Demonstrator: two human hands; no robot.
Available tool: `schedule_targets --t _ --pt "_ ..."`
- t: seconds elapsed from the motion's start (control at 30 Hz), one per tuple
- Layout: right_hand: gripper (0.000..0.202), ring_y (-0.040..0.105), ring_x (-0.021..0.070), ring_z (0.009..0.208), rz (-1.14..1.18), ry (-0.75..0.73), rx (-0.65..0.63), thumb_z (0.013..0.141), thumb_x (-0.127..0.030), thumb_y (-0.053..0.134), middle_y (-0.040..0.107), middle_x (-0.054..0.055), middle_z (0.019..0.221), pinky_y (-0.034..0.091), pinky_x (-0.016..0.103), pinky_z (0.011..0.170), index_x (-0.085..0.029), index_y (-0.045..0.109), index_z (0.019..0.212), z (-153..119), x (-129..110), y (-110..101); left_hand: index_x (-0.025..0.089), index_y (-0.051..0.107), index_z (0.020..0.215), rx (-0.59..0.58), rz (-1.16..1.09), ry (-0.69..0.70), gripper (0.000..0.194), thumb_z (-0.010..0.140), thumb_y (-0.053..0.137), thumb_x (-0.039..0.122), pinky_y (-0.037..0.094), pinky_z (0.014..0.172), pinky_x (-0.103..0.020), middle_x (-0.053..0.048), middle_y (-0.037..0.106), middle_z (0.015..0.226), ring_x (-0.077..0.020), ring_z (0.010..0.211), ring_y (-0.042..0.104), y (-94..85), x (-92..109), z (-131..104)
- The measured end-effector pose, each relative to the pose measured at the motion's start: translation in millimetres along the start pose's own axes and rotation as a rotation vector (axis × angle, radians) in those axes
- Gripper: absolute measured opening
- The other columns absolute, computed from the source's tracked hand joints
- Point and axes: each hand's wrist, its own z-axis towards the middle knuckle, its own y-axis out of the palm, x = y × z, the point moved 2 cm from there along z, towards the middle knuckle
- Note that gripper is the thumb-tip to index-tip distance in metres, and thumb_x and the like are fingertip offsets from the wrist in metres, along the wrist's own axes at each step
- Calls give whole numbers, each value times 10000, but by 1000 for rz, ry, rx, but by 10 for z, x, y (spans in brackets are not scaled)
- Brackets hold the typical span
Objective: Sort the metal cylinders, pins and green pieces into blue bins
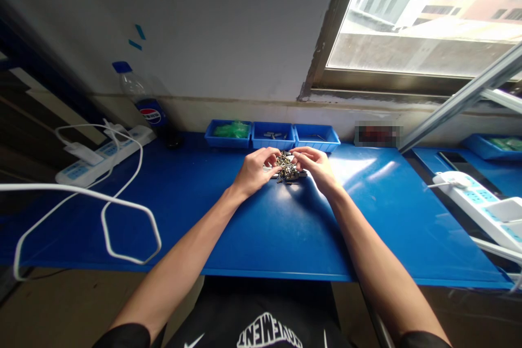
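Observation:
A heap of small metal parts [287, 168], brass and silver in colour and shaped like screws or pins, lies on the blue table between my hands. At its left side is my left hand [256, 172], fingers curled and thumb close to the fingertips. My right hand [317, 167] is bent over the right side of the heap, its thumb and fingers drawn together. Both sets of fingertips are at the heap. Any part pinched in either hand is too small to make out. Something whitish shows under the heap's edge, mostly covered.
Behind the heap stand three blue bins: one with green plastic [232, 130], a middle one [273, 144] with small metal pieces, and a right one [318, 145]. A Pepsi bottle [149, 109], power strips [106, 155] and looping white cable [153, 223] occupy the left.

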Motion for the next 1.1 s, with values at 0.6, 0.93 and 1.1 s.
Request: schedule_targets --t 0.6,0.93,1.1 --pt "378 658 199 679 -93 14 -123 736 -557 895 781 43 801 554 369 687 -236 847 929 -49 -43 45 190 692 1118 -53 119 -16 216 925 770 246 572 776 -280 -27 714 930 -160 804 703 14 29 -23" --pt "569 743 294 1127 -3 -180 233 746 -522 896 775 116 1302 610 442 908 -245 767 1225 47 -6 -109 203 780 1020 -482 234 94 113 958 688 182 575 910 -350 -70 789 1026 -240 1020 710 204 0 -97" --pt "514 766 260 958 -14 -136 228 767 -543 868 782 124 1273 629 440 853 -234 775 1168 59 41 -116 200 756 1087 -494 265 51 178 975 630 144 579 899 -342 -85 767 1044 -241 1011 706 222 36 -99"
